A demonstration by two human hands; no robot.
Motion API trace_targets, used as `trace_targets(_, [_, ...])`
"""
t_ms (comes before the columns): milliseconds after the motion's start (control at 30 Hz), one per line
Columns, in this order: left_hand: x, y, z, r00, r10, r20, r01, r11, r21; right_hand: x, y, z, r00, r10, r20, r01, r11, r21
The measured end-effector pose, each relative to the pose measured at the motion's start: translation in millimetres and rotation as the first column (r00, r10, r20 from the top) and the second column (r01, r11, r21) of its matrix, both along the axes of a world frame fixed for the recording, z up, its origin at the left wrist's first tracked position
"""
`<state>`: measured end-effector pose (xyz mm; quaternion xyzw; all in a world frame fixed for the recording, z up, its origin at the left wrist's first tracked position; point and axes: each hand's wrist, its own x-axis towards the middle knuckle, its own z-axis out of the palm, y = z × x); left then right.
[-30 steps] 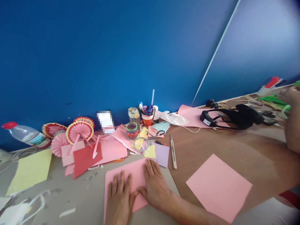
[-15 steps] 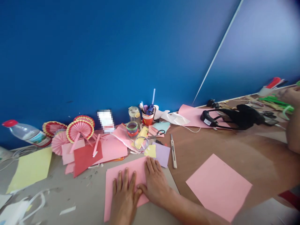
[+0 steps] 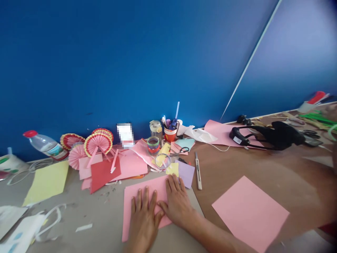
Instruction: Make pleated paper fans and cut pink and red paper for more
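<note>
Both my hands lie flat on a pink paper sheet (image 3: pixel 137 202) near the table's front edge. My left hand (image 3: pixel 144 218) presses its lower middle with fingers stretched out. Beside it, thumb almost touching it, my right hand (image 3: pixel 177 203) rests on the sheet's right part, fingers spread toward the far edge. Neither hand holds anything. A purple square (image 3: pixel 186 173) and a small yellow note (image 3: pixel 172 169) lie just beyond my right fingertips.
A second pink sheet (image 3: pixel 250 212) lies at the right. A utility knife (image 3: pixel 198 170), scissors (image 3: pixel 181 151), tape rolls (image 3: pixel 153 144), a pen cup (image 3: pixel 170 133), paper fans (image 3: pixel 98 144), a red sheet (image 3: pixel 102 173), a yellow sheet (image 3: pixel 47 181) and a water bottle (image 3: pixel 44 144) line the blue wall. A black headset (image 3: pixel 273 135) sits far right.
The view has shifted slightly, so everything sits a little more to the right and lower. My hands stay flat on the pink sheet, the left one a bit closer to the right.
</note>
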<state>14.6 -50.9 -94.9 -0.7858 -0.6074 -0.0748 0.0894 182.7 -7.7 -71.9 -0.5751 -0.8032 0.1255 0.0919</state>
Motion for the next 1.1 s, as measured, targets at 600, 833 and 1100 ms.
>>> trace_targets(600, [0.5, -3.4, 1.4, 1.0, 0.004, -0.007, -0.004, 0.999, 0.036, 3.0, 8.0, 8.2, 0.999, 0.002, -0.038, 0.0, 0.999, 0.035])
trace_targets(833, [-2.2, -2.3, -1.3, 0.999, -0.011, -0.04, 0.012, 0.999, 0.032, 6.8, 9.9, 21.4, 0.997, 0.016, -0.071, -0.005, 0.989, 0.145])
trace_targets(1100, [-0.6, -2.9, 0.4, 0.999, 0.003, -0.037, -0.003, 1.0, 0.013, 9.6, 5.4, 19.8, 0.963, 0.187, -0.195, -0.163, 0.978, 0.129])
